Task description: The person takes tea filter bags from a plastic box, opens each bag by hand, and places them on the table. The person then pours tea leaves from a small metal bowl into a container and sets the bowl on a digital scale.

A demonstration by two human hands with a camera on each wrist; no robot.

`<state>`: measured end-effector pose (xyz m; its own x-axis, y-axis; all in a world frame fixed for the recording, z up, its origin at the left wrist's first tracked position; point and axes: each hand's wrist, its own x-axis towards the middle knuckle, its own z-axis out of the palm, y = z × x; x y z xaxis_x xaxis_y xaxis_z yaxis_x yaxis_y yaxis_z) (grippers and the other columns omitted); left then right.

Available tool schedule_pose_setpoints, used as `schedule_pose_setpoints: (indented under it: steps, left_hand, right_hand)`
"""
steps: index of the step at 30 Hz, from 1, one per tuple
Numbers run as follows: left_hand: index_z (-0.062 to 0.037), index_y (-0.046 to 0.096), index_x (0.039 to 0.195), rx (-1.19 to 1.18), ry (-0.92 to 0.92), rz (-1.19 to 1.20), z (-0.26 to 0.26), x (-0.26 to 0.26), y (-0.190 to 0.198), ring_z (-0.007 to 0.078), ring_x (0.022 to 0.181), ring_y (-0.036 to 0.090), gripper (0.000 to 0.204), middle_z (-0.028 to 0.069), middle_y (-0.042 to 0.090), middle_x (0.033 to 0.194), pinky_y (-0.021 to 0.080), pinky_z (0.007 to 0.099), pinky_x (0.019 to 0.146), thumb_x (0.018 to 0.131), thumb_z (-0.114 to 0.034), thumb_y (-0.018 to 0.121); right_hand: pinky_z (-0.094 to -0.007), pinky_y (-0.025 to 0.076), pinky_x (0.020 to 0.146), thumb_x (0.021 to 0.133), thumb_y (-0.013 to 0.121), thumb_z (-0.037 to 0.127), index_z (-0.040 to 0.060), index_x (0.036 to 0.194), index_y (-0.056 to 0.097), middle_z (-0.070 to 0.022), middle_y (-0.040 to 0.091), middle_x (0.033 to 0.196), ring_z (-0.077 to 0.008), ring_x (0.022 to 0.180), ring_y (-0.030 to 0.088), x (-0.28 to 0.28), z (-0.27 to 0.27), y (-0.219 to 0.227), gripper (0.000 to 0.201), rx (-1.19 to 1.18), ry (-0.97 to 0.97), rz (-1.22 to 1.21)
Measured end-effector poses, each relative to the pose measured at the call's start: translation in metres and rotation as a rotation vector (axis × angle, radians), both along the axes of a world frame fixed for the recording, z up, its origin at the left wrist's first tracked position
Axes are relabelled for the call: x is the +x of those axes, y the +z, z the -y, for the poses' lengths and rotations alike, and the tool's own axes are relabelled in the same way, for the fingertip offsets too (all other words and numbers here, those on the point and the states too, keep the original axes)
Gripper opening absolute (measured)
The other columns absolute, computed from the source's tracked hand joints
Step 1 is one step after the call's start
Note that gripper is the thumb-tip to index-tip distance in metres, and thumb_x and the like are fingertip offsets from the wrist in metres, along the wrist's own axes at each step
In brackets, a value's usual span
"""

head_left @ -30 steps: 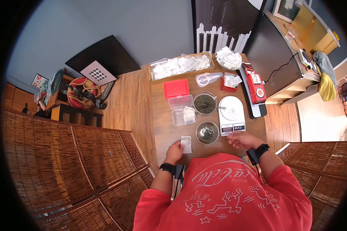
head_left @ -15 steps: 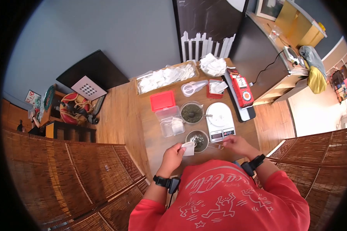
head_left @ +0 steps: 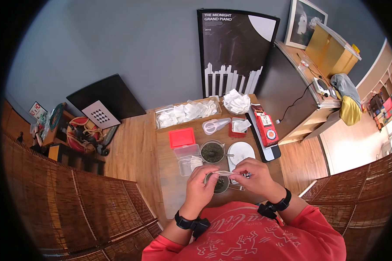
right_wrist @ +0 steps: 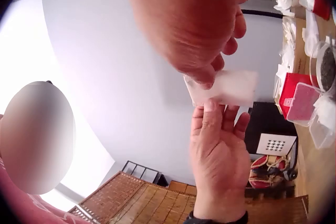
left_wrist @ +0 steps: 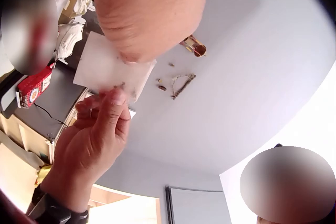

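Observation:
A small white paper pouch (head_left: 226,173) is pinched at both ends, raised above a metal pan (head_left: 222,187) with dark leaf bits. My left hand (head_left: 199,188) grips its left end, my right hand (head_left: 258,177) its right. In the left wrist view, the pouch (left_wrist: 94,66) shows dark specks by the right thumb. The right wrist view shows the left thumb flat on the pouch (right_wrist: 236,88). Behind the pan stand a bowl of dried leaves (head_left: 212,153) with a spoon and a white scale (head_left: 241,151), partly covered by my right hand.
A clear box (head_left: 185,167) with a red lid (head_left: 182,138) lies left of the bowl. Farther back are a long box of white pouches (head_left: 187,114), a bowl of pouches (head_left: 237,102), scissors (head_left: 215,126), a red tin (head_left: 238,133) and a red package (head_left: 265,127).
My left hand has lifted the pouch off the table and moved it right, over the pan. My right hand has left the pan's handle and now pinches the pouch too. The head view has tilted upward.

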<state>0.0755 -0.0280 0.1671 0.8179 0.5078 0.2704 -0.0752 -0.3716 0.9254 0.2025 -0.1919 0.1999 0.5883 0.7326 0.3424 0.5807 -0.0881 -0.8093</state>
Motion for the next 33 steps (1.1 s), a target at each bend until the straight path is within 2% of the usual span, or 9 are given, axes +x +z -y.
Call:
schedule_pose_setpoints:
  steps: [4,9,12,13,15,19,21,28,33]
  left_hand:
    - [-0.0020,0.068,0.103,-0.009,-0.047,0.063,0.001,-0.001,0.004,0.0253,0.100,0.064,0.014,0.0116,0.069,0.105,0.050,0.0348,0.088,0.089,-0.002,0.065]
    - [-0.0001,0.068,0.103,-0.168,-0.104,0.094,0.006,0.001,0.001,0.0224,0.103,0.063,0.012,0.0116,0.068,0.106,0.049,0.0342,0.091,0.091,-0.001,0.062]
    - [-0.0009,0.068,0.105,-0.156,-0.129,0.108,0.006,0.000,-0.010,0.0214,0.097,0.066,0.014,0.0099,0.069,0.106,0.051,0.0313,0.083,0.092,-0.005,0.065]
    - [-0.0012,0.067,0.105,-0.363,-0.146,0.003,0.006,-0.002,-0.020,0.0176,0.091,0.065,0.014,0.0083,0.068,0.105,0.051,0.0285,0.080,0.094,-0.007,0.064]
    - [-0.0015,0.067,0.106,-0.581,-0.153,-0.110,0.004,-0.005,-0.037,0.0138,0.086,0.065,0.014,0.0066,0.067,0.103,0.051,0.0257,0.076,0.095,-0.009,0.063]
    - [-0.0061,0.060,0.107,-0.985,-0.229,-0.360,0.004,-0.011,-0.079,0.0089,0.076,0.061,0.015,0.0003,0.063,0.096,0.053,0.0247,0.070,0.096,-0.016,0.063]
    - [-0.0074,0.053,0.112,-1.243,-0.192,-0.419,0.004,-0.016,-0.113,0.0122,0.074,0.064,0.023,0.0021,0.062,0.094,0.057,0.0301,0.066,0.095,-0.018,0.064]
    - [-0.0022,0.058,0.101,-1.328,-0.056,-0.542,0.010,-0.029,-0.159,0.0167,0.076,0.067,0.012,0.0059,0.063,0.088,0.058,0.0291,0.064,0.096,-0.012,0.059]
    - [-0.0047,0.053,0.107,-1.362,-0.101,-0.609,0.008,-0.035,-0.201,0.0176,0.070,0.066,0.019,0.0063,0.063,0.084,0.058,0.0311,0.064,0.096,-0.017,0.061]
  right_hand:
    - [-0.0332,0.053,0.068,0.079,0.079,0.011,0.0060,0.083,0.073,-0.0075,0.069,0.084,-0.0239,0.078,0.065,-0.002,-0.003,0.001,0.009,-0.001,-0.037,-0.109]
    - [-0.0347,0.053,0.072,0.081,0.076,0.012,0.0068,0.091,0.072,-0.0073,0.069,0.085,-0.0252,0.082,0.065,-0.003,-0.009,0.004,0.012,0.018,0.017,0.160]
    - [-0.0326,0.053,0.069,0.084,0.073,0.011,0.0058,0.093,0.071,-0.0079,0.069,0.084,-0.0212,0.076,0.066,-0.002,-0.011,-0.002,0.010,0.012,0.058,0.144]
    - [-0.0326,0.053,0.069,0.084,0.073,0.011,0.0058,0.093,0.071,-0.0079,0.069,0.084,-0.0212,0.076,0.066,-0.003,-0.010,-0.007,0.010,0.005,0.060,0.137]
    - [-0.0283,0.050,0.059,0.086,0.070,0.010,0.0034,0.095,0.066,-0.0060,0.067,0.078,-0.0142,0.065,0.062,-0.005,-0.008,-0.025,0.011,-0.272,0.053,-0.312]
    - [-0.0216,0.040,0.048,0.087,0.071,0.012,0.0027,0.100,0.058,-0.0002,0.061,0.073,-0.0077,0.057,0.054,0.007,-0.008,-0.089,0.021,-0.365,0.121,-0.858]
    - [-0.0215,0.040,0.048,0.086,0.072,0.012,0.0028,0.100,0.058,-0.0003,0.061,0.073,-0.0077,0.057,0.054,0.012,-0.008,-0.122,0.021,-0.431,0.077,-0.962]
    - [-0.0203,0.039,0.046,0.086,0.071,0.015,0.0048,0.097,0.063,0.0002,0.060,0.072,-0.0066,0.057,0.054,0.013,0.000,-0.197,0.017,-0.601,-0.027,-1.217]
    - [-0.0200,0.038,0.046,0.086,0.071,0.016,0.0050,0.095,0.064,0.0002,0.060,0.072,-0.0063,0.058,0.054,0.008,-0.001,-0.202,0.015,-0.611,-0.081,-1.228]
